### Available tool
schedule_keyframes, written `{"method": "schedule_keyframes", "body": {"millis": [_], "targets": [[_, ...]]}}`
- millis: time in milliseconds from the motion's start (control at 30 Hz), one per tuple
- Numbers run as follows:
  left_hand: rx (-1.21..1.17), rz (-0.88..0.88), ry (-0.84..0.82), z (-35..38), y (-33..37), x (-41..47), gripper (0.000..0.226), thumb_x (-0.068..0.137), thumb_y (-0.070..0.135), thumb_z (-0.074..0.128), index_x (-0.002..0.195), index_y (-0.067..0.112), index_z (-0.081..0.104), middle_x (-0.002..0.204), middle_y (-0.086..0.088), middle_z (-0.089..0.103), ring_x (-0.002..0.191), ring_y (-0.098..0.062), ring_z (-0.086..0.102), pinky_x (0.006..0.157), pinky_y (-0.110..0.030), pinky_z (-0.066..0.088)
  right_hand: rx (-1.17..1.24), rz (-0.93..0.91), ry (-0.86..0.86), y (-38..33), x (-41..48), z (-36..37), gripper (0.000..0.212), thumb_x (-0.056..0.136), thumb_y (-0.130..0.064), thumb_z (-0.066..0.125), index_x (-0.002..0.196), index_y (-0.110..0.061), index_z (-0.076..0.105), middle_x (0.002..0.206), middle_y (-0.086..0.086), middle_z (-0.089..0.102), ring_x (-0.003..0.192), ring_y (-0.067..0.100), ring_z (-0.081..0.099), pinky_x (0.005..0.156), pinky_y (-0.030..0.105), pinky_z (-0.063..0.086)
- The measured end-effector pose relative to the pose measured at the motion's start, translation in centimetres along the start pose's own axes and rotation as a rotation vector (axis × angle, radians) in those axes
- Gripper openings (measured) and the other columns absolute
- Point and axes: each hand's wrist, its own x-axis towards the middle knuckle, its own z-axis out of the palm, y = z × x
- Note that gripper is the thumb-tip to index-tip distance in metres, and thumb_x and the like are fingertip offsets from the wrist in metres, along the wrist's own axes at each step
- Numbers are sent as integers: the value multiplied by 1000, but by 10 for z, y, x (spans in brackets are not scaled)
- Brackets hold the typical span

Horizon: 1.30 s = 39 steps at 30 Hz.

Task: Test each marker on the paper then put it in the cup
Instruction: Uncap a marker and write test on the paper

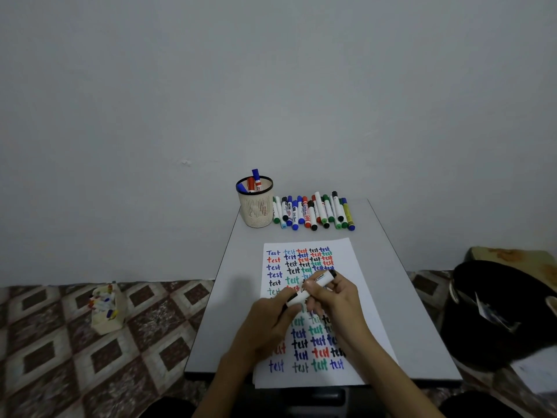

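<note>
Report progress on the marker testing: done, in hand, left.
Done: a few tested markers stand in the cup, and the paper is crowded with "test" words. In hand: left hand and right hand both grip a black marker above the paper. Left: the long row of markers beside the cup.

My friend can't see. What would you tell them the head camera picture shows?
The left hand and right hand hold one black-capped marker over a paper covered in colourful "test" words on a grey table. Behind it stand a cup holding markers and a row of loose markers.
</note>
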Motion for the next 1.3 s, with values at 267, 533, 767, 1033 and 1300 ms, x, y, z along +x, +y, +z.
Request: {"method": "schedule_keyframes", "body": {"millis": [267, 533, 767, 1033, 1300], "targets": [[-103, -5, 66, -3, 1, -1, 21, 92, 48, 42, 103, 35, 53, 75, 1, 67, 66, -4, 68, 56, -21, 54, 29, -72, -78, 1, 4, -4, 11, 84, 1, 65, 90, 7, 58, 66, 25, 57, 48, 21, 47, 55, 32, 41], [-11, 6, 139, -4, 0, -3, 34, 90, 55, 45, 117, 36, 52, 72, 12, 63, 64, 2, 65, 54, -14, 50, -24, -121, -216, -13, 14, -10, 18, 79, 0, 69, 87, 7, 54, 66, 15, 58, 45, 16, 42, 44, 24, 39], [236, 12, 196, 2, -11, 6, 29, 92, 28, 38, 118, 26, 51, 96, 11, 54, 88, -6, 56, 71, -26, 53, 268, -151, 148, -39, 47, -54, 10, 95, -5, 51, 85, -6, 55, 86, 12, 72, 73, 19, 70, 59, 24, 57], [333, 24, 151, 6, -17, 9, 43, 84, 11, 44, 125, 17, 52, 111, 3, 58, 99, -12, 51, 85, -22, 39, 97, -29, 46, -16, 73, -59, 11, 84, -2, 67, 91, -4, 59, 106, 18, 70, 95, 34, 70, 74, 38, 60], [329, -2, 155, 8, -26, 12, 36, 80, 13, 49, 115, 18, 58, 106, 7, 60, 98, -6, 52, 88, -20, 32, -243, -94, 83, -6, 86, -46, 34, 80, 14, 64, 65, -7, 41, 50, 9, 45, 39, 14, 46, 41, 22, 40]]}}
